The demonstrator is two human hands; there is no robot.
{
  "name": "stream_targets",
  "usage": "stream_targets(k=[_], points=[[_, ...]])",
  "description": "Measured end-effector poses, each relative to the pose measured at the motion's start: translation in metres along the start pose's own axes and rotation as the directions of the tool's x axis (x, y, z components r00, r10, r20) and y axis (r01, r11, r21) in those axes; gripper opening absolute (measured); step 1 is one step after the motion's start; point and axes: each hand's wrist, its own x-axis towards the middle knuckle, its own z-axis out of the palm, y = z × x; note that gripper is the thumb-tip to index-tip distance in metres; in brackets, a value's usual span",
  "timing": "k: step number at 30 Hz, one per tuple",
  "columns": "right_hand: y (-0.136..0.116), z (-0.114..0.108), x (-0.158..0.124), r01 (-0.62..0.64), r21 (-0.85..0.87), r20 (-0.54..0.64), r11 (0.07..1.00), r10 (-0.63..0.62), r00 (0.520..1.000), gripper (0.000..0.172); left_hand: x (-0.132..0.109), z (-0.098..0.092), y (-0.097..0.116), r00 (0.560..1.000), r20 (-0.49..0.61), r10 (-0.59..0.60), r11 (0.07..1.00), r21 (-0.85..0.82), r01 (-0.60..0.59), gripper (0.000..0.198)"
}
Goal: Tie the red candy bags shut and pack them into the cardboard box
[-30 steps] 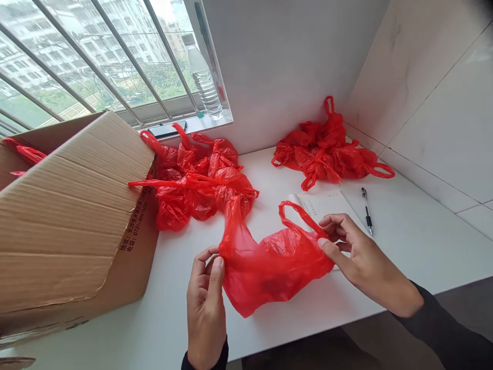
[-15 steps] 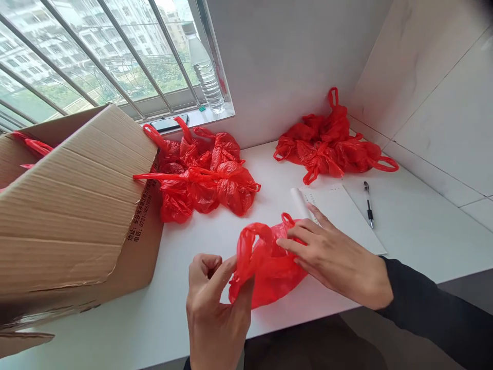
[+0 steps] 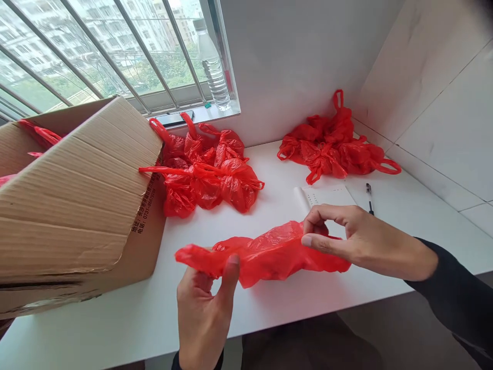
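Observation:
A red plastic bag point(image 3: 265, 252) is stretched sideways into a long band just above the white counter point(image 3: 115, 313). My left hand point(image 3: 204, 308) pinches its left end between thumb and fingers. My right hand point(image 3: 358, 239) pinches its right part, fingers closed on the plastic. Behind the bag lies a pile of knotted red bags point(image 3: 204, 172), and a second pile of red bags point(image 3: 333, 146) sits at the back right by the wall.
A large cardboard box point(image 3: 73, 200) lies tipped on the left, with red bags showing inside. A paper sheet point(image 3: 327, 198) and a pen point(image 3: 370, 198) lie behind my right hand. On the window sill stand a water bottle point(image 3: 213, 67) and a phone point(image 3: 171, 119).
The bag was bunched between my hands half a second ago; now it is pulled out into a long horizontal band. My hands have moved apart.

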Motion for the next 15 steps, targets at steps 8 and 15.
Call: stream_targets(k=[8,15], points=[[0.012,-0.009,0.006,-0.065,0.096,-0.101,0.993,0.074,0.992,0.025,0.004,-0.015,-0.015,1.000,0.011,-0.007,0.985,-0.173,0.009,0.025],[-0.027,0.025,-0.019,0.184,-0.324,-0.297,0.928,-0.285,0.911,0.010,0.005,-0.002,-0.006,0.950,0.130,-0.284,0.779,-0.546,0.308,0.020]])
